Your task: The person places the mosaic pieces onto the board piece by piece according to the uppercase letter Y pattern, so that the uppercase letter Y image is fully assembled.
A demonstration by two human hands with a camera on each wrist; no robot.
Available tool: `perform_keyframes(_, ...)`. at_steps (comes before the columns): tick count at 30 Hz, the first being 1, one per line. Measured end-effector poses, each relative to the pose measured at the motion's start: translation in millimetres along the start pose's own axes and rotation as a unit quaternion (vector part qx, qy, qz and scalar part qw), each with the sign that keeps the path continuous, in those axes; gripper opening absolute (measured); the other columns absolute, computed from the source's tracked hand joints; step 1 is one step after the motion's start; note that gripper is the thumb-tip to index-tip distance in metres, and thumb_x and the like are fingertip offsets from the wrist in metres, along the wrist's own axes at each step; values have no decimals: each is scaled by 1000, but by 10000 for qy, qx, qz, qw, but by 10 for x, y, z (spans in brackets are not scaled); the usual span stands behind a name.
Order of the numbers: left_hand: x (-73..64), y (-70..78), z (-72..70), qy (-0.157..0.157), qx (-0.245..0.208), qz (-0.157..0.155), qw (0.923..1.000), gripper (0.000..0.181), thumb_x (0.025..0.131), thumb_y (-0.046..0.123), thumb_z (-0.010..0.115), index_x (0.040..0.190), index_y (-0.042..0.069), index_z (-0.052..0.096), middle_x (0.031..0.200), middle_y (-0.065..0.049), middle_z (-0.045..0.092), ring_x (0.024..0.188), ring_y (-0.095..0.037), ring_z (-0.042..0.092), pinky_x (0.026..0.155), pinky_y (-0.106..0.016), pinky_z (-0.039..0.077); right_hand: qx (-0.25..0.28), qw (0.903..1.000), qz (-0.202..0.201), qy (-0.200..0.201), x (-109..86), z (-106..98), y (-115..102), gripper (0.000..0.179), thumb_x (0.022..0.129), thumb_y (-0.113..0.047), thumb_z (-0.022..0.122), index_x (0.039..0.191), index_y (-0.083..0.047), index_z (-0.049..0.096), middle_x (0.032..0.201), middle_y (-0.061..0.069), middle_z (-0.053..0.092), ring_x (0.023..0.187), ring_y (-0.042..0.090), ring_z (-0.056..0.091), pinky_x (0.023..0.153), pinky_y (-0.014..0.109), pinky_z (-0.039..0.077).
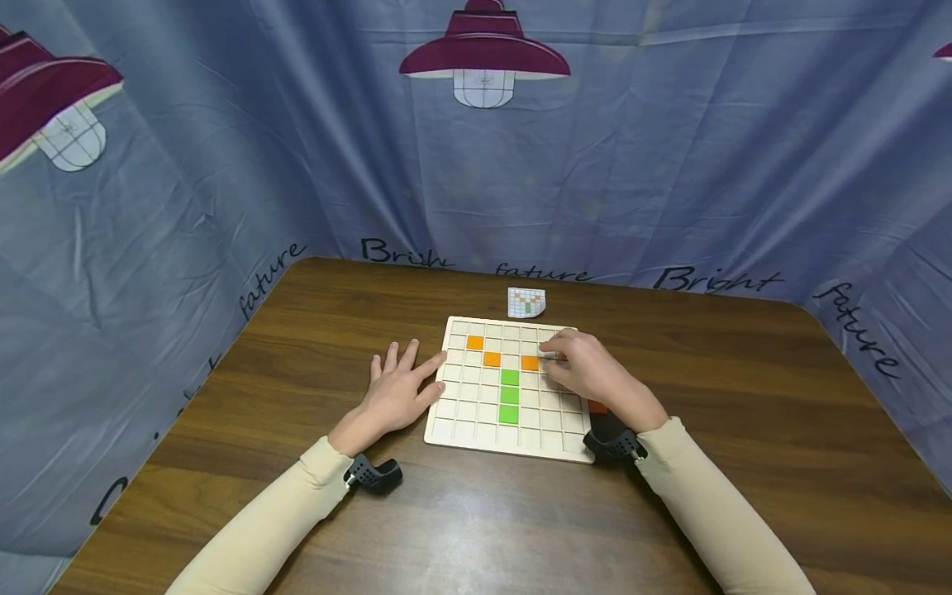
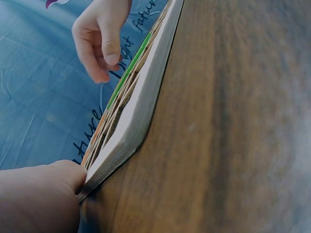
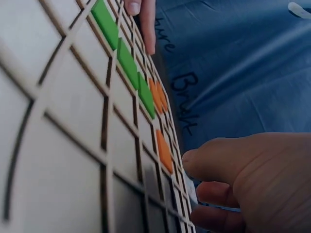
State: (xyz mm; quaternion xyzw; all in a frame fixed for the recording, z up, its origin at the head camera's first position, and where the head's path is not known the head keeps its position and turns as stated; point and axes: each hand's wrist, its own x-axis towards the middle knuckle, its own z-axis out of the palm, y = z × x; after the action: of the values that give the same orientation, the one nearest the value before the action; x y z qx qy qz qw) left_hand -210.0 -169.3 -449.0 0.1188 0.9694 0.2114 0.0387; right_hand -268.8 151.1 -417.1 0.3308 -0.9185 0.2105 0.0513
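Observation:
A pale wooden grid board (image 1: 476, 430) lies on the table with several orange and green tiles in its cells. Three green tiles (image 1: 509, 395) form a column. Two orange tiles (image 1: 492, 359) step up to the left, and another orange tile (image 1: 530, 363) sits to the right. My left hand (image 1: 397, 395) rests with spread fingers, its thumb and index finger touching the board's left edge. Over the board's upper right, my right hand (image 1: 595, 368) has bent fingers, parted from the thumb (image 3: 209, 158). No tile shows between them.
Behind the board lies a small paper card (image 1: 526, 302) printed with a coloured grid pattern. Something orange-red (image 1: 597, 406) shows beside the board's right edge, partly hidden under my right wrist. A blue printed curtain (image 1: 476, 182) hangs around the wooden table (image 1: 461, 521).

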Motion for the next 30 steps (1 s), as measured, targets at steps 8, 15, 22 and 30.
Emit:
perform_keyframes(8, -4, -20, 9, 24, 36, 25, 10000, 55, 105, 43, 48, 158, 27, 41, 168, -27, 20, 153, -58, 8, 116, -79, 7, -30, 9998, 190, -49, -179, -30, 135, 27, 89, -7, 73, 115, 1, 75, 100, 13, 70, 75, 16, 54, 68, 30, 46)
perform_keyframes(15, 3, -14, 17, 14, 14, 13, 10000, 55, 105, 42, 48, 158, 27, 41, 168, -27, 19, 154, -57, 7, 117, -79, 6, -119, 9988, 467, -121, -391, -75, 218, 27, 90, -10, 75, 114, 1, 75, 104, 13, 70, 79, 18, 56, 68, 31, 46)
perform_keyframes(22, -6, -5, 4, 25, 55, 12, 10000, 55, 105, 42, 48, 158, 27, 41, 168, -27, 19, 154, -58, 7, 117, -79, 6, -245, 9987, 426, -115, -549, -131, 244, 28, 89, -10, 76, 115, 1, 75, 105, 14, 72, 79, 19, 59, 69, 34, 50)
perform_keyframes(30, 3, -6, 22, 69, 89, 62, 9999, 55, 105, 42, 49, 157, 27, 42, 167, -28, 21, 153, -59, 9, 116, -79, 8, -392, 9982, 422, -162, -707, -160, 244, 29, 89, -11, 75, 116, 2, 74, 107, 14, 72, 85, 19, 65, 74, 39, 55)
